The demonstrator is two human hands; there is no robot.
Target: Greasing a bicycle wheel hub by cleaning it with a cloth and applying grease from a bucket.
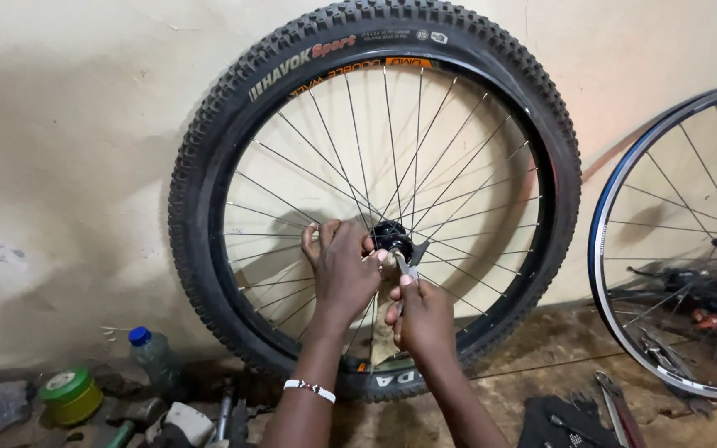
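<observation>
- One view only, from a camera on the person's head, so no second view shares any part of the scene
- It looks forward and somewhat down, square onto a pale wall [60, 149]
- It sits close: the knobby-tyred wheel [209, 124] leaning on that wall fills the middle of the frame
- Left hand [342, 270] and right hand [421, 319] enter from the bottom edge
- A second wheel [616, 216] is cut off at the right edge

Knobby-tyred wheel [373, 195] against wall, left hand [342, 270] gripping hub [392, 238], right hand [421, 319] holding wrench [407, 267]
</observation>
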